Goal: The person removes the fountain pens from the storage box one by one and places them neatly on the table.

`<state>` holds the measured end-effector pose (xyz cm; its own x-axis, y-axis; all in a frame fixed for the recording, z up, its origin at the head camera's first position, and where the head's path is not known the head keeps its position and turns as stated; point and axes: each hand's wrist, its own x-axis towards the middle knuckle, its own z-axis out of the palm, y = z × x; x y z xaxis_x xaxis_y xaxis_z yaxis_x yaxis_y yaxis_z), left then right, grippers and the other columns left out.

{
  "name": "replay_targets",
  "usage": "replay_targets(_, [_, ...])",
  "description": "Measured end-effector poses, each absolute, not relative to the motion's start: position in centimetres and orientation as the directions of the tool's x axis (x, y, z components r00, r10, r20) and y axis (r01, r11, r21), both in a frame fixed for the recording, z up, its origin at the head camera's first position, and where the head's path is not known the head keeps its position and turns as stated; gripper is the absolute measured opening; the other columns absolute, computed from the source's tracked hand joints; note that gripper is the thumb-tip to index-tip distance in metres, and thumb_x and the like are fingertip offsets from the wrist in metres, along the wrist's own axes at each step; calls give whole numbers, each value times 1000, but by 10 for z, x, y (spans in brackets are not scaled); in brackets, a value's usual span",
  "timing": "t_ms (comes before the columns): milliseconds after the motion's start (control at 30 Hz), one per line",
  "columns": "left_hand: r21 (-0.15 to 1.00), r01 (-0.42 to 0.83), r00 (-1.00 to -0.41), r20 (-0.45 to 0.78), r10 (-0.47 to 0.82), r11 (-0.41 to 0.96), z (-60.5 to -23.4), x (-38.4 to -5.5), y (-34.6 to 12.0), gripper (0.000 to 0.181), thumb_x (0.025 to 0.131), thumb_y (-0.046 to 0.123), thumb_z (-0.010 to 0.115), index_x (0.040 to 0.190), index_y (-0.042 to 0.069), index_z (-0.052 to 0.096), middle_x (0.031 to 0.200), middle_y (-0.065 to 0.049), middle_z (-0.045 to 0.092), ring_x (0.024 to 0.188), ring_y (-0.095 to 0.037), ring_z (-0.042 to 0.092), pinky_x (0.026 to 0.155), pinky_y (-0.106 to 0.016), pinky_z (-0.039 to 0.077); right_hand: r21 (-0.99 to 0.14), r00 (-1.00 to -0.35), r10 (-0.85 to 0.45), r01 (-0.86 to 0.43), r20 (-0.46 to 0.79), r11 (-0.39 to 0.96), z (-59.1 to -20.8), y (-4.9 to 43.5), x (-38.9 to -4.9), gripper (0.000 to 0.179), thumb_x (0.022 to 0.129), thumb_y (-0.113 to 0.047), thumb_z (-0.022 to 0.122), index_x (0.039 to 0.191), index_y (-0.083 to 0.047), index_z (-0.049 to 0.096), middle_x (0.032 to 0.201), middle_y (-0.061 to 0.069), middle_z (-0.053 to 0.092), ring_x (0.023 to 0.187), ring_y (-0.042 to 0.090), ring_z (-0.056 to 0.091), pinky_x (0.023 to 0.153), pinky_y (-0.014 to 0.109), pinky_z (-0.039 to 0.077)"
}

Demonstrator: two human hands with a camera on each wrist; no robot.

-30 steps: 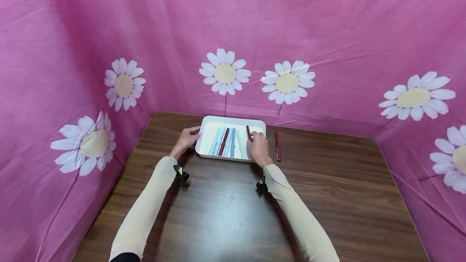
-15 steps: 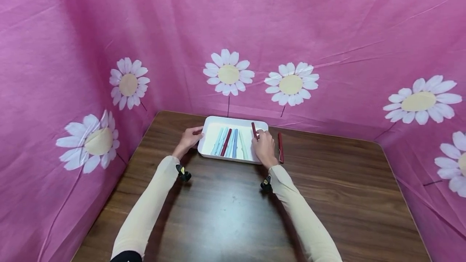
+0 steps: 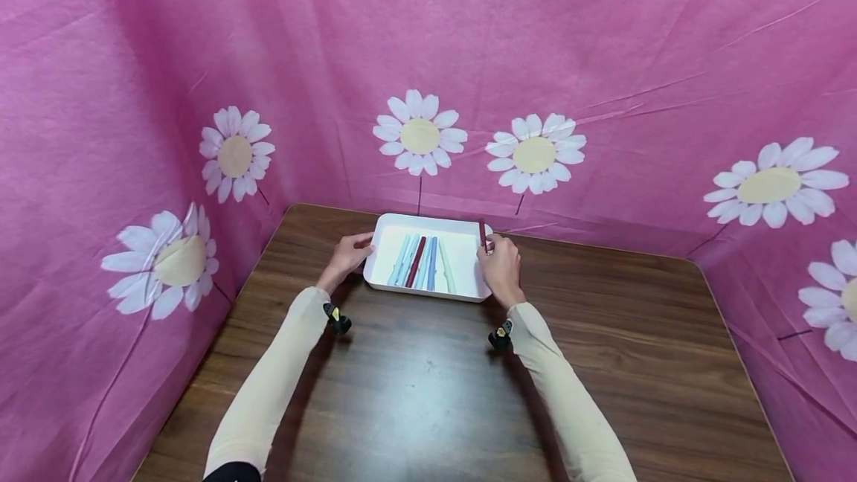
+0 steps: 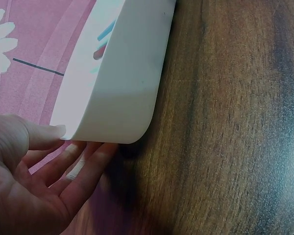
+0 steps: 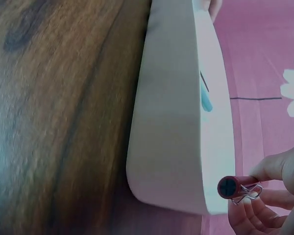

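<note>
Mid-frame, the left hand (image 3: 348, 254), pinching the white tray (image 3: 466, 270), should steady it; right of centre, the right hand (image 3: 502, 266), pinching a red pen (image 5: 229, 187), should avoid bumping it.

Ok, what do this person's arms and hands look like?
A cream left sleeve and matching right sleeve reach the wrists. Something black covers the left sleeve's near end. Black wrist devices carry yellow marks. The left hand and right hand are gloveless.

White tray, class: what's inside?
Pale pens, a blue pen and a dark red pen. The right hand partly covers the right end of the tray; what's behind is hidden.
</note>
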<state>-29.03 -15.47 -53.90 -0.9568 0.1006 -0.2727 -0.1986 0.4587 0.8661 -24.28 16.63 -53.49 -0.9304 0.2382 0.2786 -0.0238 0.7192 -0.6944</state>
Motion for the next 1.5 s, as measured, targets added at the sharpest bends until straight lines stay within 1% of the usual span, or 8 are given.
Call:
replay_targets(133, [865,-205,-955,-280,101,457,-539,-291,-155,48,107,12,59,154,7,52,146,-28,57,119,-36,62,83,-46,64,-694,-927,258,-5,274,720,-537,175,-241,25,91,-4,68,113,7,74,93,22,70,90,41,67,84,56,54])
replay_targets(267, [865,-205,-955,-280,102,459,-538,-292,-155,48,107,13,58,154,7,52,147,-28,57,118,-35,62,82,-45,65,-697,-925,275,17,261,717,-537,183,-239,25,92,-4,68,114,8,73,96,23,69,93,41,67,87,56,54])
replay_targets(400, [866,-204,-954,-280,105,457,-539,-293,-155,48,107,13,59,154,7,52,146,-28,57,117,-35,63,80,-44,65,-698,-924,296,47,241,714,-535,193,-238,25,93,-6,68,114,6,73,98,24,69,96,44,66,89,58,53])
replay_targets(633, [868,-192,-956,-270,111,457,-540,-294,-154,48,106,12,59,154,6,52,145,-29,57,118,-36,63,77,-42,65,-665,-924,322,107,209,739,-538,211,-235,21,95,-7,66,111,5,73,100,26,68,98,50,66,86,61,51])
replay_targets(933, [863,-195,-953,-279,117,466,-539,-295,-158,48,107,14,59,154,6,51,147,-27,57,121,-36,62,78,-41,65,-631,-926,351,188,143,753,-546,231,-233,28,99,-10,66,122,6,69,113,31,67,106,54,64,90,62,52])
replay_targets(1133, [867,-202,-952,-284,118,455,-537,-296,-158,48,107,14,59,154,7,53,147,-27,58,118,-35,64,76,-41,65,-624,-922,371,225,112,748,-549,240,-232,30,100,-11,65,124,7,68,118,32,66,108,55,64,90,63,51])
replay_targets(1333, [867,-197,-953,-278,117,458,-538,-297,-157,47,107,14,59,153,8,53,146,-26,58,116,-35,64,76,-42,65,-623,-923,371,232,102,747,-553,243,-232,31,101,-12,63,126,7,68,119,32,66,108,55,64,90,63,52])
replay_targets(1500, [865,-186,-956,-269,119,465,-538,-297,-157,47,107,14,59,153,7,53,146,-25,59,118,-36,64,79,-43,65,-618,-924,367,230,104,752,-557,245,-233,32,101,-12,63,126,7,68,118,32,67,109,54,64,90,63,52])
